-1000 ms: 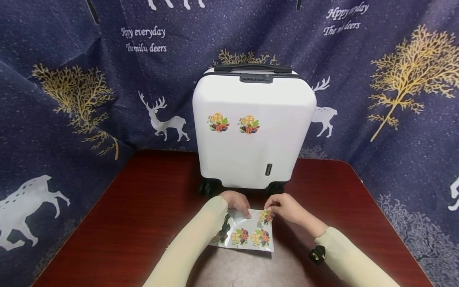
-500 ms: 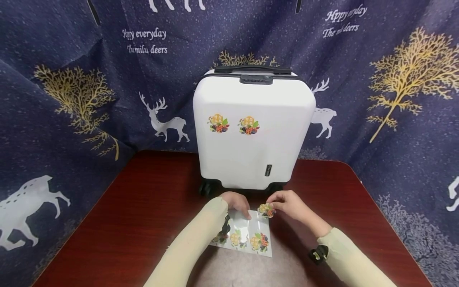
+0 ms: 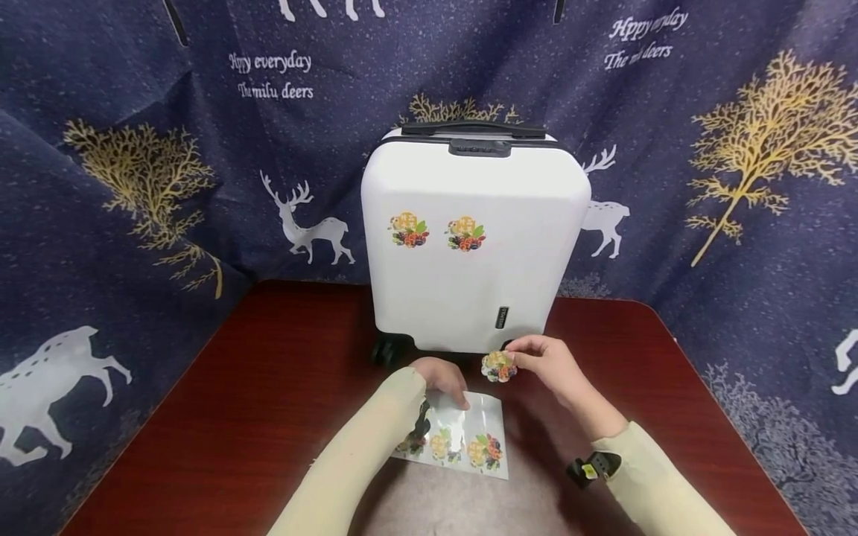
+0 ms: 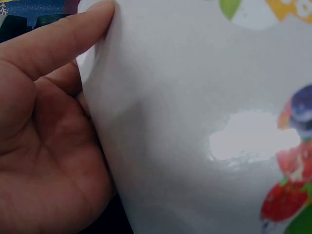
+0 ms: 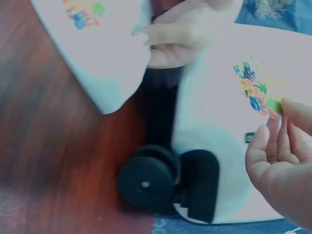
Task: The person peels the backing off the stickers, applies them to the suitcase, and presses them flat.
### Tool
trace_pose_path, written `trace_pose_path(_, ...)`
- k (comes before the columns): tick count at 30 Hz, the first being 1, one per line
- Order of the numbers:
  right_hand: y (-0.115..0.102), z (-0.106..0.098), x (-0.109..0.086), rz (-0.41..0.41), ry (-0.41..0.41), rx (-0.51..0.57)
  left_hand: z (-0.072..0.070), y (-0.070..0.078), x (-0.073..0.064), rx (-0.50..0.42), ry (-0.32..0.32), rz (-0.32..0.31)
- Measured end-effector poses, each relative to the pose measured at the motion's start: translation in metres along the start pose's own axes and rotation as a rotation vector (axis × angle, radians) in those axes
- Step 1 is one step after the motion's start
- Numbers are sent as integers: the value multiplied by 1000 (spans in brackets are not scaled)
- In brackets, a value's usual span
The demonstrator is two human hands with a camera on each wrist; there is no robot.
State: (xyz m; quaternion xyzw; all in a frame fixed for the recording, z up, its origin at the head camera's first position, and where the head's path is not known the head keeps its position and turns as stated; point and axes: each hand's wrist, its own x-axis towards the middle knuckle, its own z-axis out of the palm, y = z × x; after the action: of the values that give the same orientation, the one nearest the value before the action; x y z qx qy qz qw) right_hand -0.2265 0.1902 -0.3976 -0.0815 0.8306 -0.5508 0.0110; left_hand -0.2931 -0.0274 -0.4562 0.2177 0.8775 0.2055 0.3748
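Note:
My right hand [image 3: 550,366] pinches a loose fruit-patterned sticker [image 3: 499,367] between thumb and fingers, in front of the suitcase's lower right corner. In the right wrist view the sticker [image 5: 256,90] overlaps the white shell. My left hand [image 3: 440,377] grips the far edge of a glossy white sticker sheet [image 3: 484,409], thumb on top and other fingers behind it. Several fruit stickers [image 3: 484,451] remain along the sheet's near side; my left sleeve hides part of it. Behind stands a white suitcase [image 3: 442,298] bearing two matching stickers [image 3: 408,230] side by side on its upper front.
The suitcase stands upright on a dark red table [image 3: 302,372], on black wheels [image 5: 146,183]. It has a black top handle [image 3: 472,129] and a small black label [image 3: 502,317]. A dark blue cloth [image 3: 268,149] printed with deer and trees hangs behind.
My right hand has lifted the sticker off the sheet's far right corner and carried it up and away toward the suitcase. The left hand keeps its hold on the sheet, which now lies flatter.

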Motion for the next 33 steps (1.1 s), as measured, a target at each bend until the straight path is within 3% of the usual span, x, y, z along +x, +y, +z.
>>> trace_pose_path(6,-20,-9,3,-45,74,12,0,0,0,-49,-19,-2)
trace_pose_path(17,-56,-20,13,-80,231,142,1,1,-4,-87,-8,-2)
trace_pose_path(33,-90,-38,26,-179,317,262,1,3,-6,-63,15,-12)
